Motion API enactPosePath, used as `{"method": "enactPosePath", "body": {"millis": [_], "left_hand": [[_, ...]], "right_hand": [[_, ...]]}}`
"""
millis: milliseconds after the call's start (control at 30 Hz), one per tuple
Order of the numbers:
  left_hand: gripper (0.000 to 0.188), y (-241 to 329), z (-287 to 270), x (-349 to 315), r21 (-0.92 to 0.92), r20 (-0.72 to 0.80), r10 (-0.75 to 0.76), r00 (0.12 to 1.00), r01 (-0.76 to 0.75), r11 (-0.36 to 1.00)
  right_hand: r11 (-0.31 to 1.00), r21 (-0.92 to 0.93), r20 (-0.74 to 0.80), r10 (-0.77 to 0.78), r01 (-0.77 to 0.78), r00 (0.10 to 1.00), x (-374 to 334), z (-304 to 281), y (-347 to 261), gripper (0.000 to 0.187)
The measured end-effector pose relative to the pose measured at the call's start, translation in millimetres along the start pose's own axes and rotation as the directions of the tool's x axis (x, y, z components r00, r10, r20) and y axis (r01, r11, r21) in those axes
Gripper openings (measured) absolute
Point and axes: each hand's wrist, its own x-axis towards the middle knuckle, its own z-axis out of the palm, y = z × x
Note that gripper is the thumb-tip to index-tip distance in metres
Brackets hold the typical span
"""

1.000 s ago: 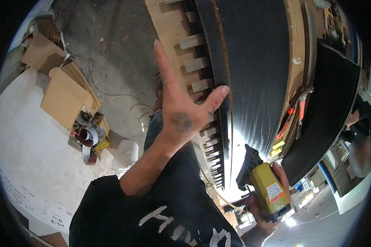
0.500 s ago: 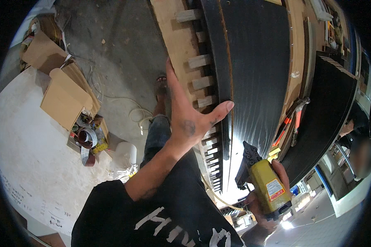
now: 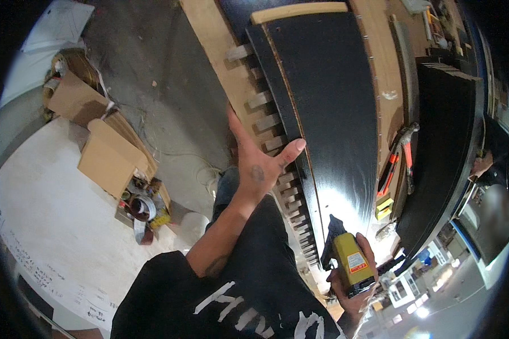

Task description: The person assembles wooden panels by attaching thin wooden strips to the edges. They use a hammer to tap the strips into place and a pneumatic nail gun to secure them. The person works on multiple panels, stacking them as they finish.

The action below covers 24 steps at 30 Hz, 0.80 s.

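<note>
A long black wood-grained panel (image 3: 333, 101), with a thin brown line along its left side, lies on a light wooden board (image 3: 212, 42). My left hand (image 3: 257, 169) grips across their left edge; its thumb lies on the panel by the brown line and a finger stretches down the board's outer side. Its other fingers are hidden. In my right hand (image 3: 350, 291) is a yellow nail gun (image 3: 353, 263), my fingers wrapped round it. Its black nose points away from me, over the panel's near part; whether it touches cannot be told.
Small wooden blocks (image 3: 260, 100) line the gap beside the panel. To the right lie a claw hammer (image 3: 408, 155), an orange-handled tool (image 3: 387, 175) and another black panel (image 3: 441, 124). Cardboard (image 3: 110, 155) and sanding rolls (image 3: 141, 208) sit at left, a hose (image 3: 181, 155) on the floor.
The view has shifted, bringing the panel's far end with a pale wooden strip into sight. The nail gun has come nearer to me and closer to the brown line. My left hand keeps its place.
</note>
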Motion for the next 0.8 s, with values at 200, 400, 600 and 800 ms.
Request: {"method": "enactPosePath", "body": {"millis": [200, 400, 600, 800], "left_hand": [[0.131, 2, 0, -2, 0.110, 0.019, 0.136, 0.990, -0.138, 0.984], [0.128, 4, -5, -7, 0.300, 0.034, 0.239, 0.970, -0.238, 0.924], [0.087, 34, -38, 79, 0.848, 0.462, 0.495, 0.736, -0.529, -0.006], [0.084, 37, -34, 145, 0.733, 0.679, 0.353, 0.644, -0.626, -0.267]], "right_hand": [[0.974, 0.223, -0.181, 0.066, -0.024, 0.981, -66, 0, 64, 0.082], [0.787, 0.609, -0.359, 0.162, 0.099, 0.919, -130, -1, 152, 0.081], [0.696, 0.688, -0.621, 0.420, 0.204, 0.662, -181, -2, 317, 0.078], [0.886, 0.424, -0.747, 0.459, -0.188, 0.481, -192, -20, 485, 0.078]]}}
